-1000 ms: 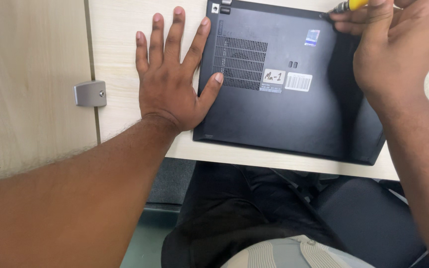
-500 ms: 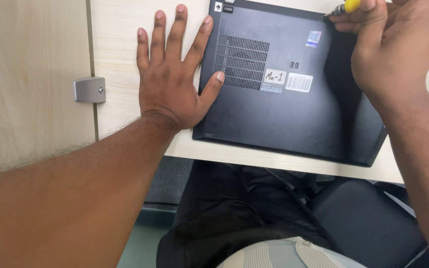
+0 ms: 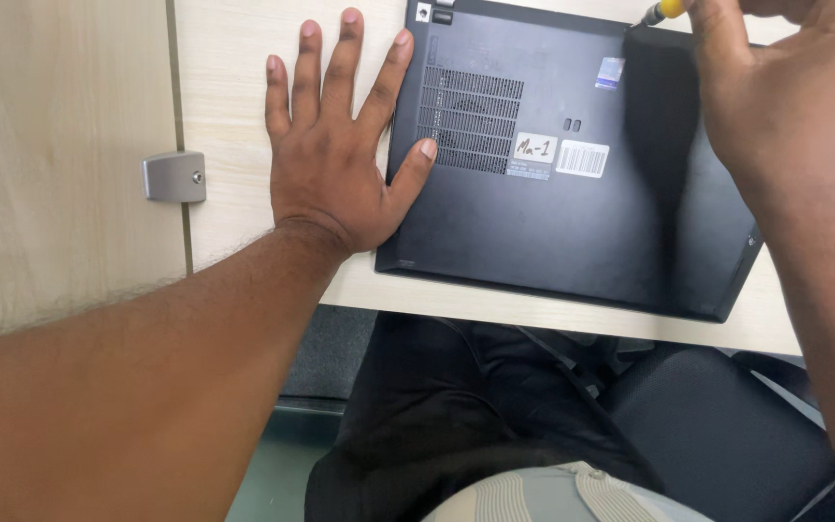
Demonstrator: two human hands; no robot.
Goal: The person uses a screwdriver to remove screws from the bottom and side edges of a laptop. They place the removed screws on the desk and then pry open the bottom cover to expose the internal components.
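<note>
A black laptop lies upside down on the pale wooden desk, its vent grille and white stickers facing up. My left hand lies flat with fingers spread on the desk, thumb and index finger resting on the laptop's left edge. My right hand is closed around a yellow-handled screwdriver, whose dark tip meets the laptop's far right corner. Most of the screwdriver is hidden by the hand and the frame's top edge.
A small grey metal bracket joins the desk to a wooden panel on the left. Below the desk edge are my dark trousers and a black chair seat.
Both hands stay where they were; the right hand has shifted only slightly at the laptop's far right corner. The view has crept a little.
</note>
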